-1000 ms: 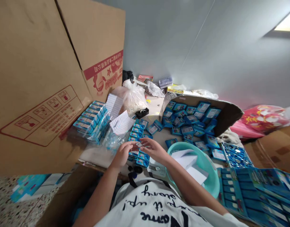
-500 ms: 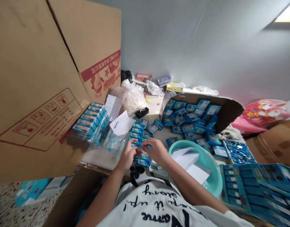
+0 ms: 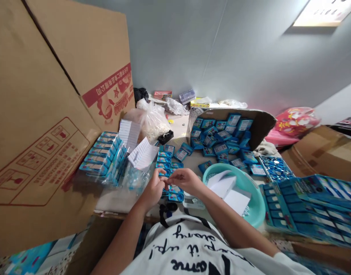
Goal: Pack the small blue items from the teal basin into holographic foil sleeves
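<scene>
My left hand (image 3: 155,188) and my right hand (image 3: 186,181) meet fingertip to fingertip above two rows of small blue boxes (image 3: 164,159) with round openings. Fingers of both hands are pinched together; whatever sits between them is too small or hidden to name. Below the hands, a blue box (image 3: 176,196) lies at the near end of the rows. To the right of my right hand stands a turquoise basin (image 3: 260,206) with folded white papers (image 3: 235,200) in it. White lined sheets (image 3: 143,153) lie beyond my left hand.
An open carton (image 3: 267,126) spills blue boxes at the back. Plastic-wrapped blue boxes (image 3: 102,154) stand at left beside a tall cardboard box (image 3: 49,76). Blue display trays (image 3: 313,206) and a tray of small blue parts (image 3: 275,168) are at right. A tied clear bag (image 3: 152,120) sits behind.
The view has swung to the right, so the surroundings sit further left. Both hands stay close together over the rows; a whitish piece seen earlier by the right fingers is no longer distinct.
</scene>
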`<state>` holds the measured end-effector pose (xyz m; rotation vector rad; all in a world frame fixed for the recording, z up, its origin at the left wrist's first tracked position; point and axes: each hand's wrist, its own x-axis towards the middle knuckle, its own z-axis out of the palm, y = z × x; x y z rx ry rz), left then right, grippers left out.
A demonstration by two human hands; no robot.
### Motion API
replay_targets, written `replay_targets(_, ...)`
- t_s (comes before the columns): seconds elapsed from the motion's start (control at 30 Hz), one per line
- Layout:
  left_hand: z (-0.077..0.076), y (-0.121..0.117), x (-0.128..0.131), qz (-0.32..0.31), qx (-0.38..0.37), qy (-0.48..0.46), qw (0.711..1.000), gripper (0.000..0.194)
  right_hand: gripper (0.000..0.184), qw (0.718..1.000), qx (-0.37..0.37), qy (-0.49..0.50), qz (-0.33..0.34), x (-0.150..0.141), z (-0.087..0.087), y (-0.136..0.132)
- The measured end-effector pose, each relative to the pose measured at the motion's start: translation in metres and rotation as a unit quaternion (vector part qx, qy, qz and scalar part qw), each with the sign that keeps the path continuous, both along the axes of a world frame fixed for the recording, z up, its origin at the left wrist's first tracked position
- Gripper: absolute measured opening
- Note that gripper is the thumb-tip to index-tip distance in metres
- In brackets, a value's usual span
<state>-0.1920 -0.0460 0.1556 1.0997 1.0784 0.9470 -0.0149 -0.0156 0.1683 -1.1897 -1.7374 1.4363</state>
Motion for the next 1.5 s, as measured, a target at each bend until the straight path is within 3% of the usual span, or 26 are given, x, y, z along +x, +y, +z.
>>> replay_targets(0.13, -0.010, 0.005, 0.003, 0.020, -0.053, -0.042, 0.997, 0.039, 0.020, 0.995, 0.045, 0.016, -0.091, -0.002, -0.004, -0.002)
replay_targets(0.23, -0.017, 0.004, 0.005, 0.019, -0.041, -0.002, 0.999, 0.040, 0.025, 0.979, 0.026, 0.083, -0.186, -0.004, -0.009, -0.004)
replay_targets(0.37, -0.027, -0.002, 0.006, -0.021, -0.035, 0.000, 0.999, 0.029, 0.027, 0.958, -0.013, 0.138, -0.250, -0.009, -0.019, -0.010)
replay_targets(0.5, -0.037, -0.002, 0.004, 0.007, -0.050, -0.011, 0.999, 0.033, 0.029, 0.935, -0.072, 0.190, -0.291, -0.013, -0.030, -0.016)
replay_targets(0.67, -0.047, 0.006, -0.006, 0.026, -0.076, -0.009, 0.997, 0.043, 0.032, 0.875, -0.157, 0.274, -0.367, -0.012, -0.036, -0.016)
replay_targets(0.93, -0.044, 0.015, -0.015, 0.047, -0.106, -0.011, 0.993, 0.058, 0.038, 0.838, -0.239, 0.324, -0.368, -0.018, -0.029, -0.019)
replay_targets(1.17, -0.040, 0.014, -0.004, 0.027, -0.095, -0.028, 0.995, 0.042, 0.037, 0.822, -0.259, 0.350, -0.368, -0.023, -0.030, -0.012)
replay_targets(1.33, -0.047, 0.022, -0.013, 0.037, -0.088, 0.031, 0.995, 0.041, 0.030, 0.800, -0.308, 0.335, -0.390, -0.027, -0.044, -0.011)
replay_targets(1.5, -0.058, 0.032, -0.021, 0.040, -0.054, 0.145, 0.987, 0.035, 0.011, 0.748, -0.421, 0.280, -0.430, -0.033, -0.069, -0.013)
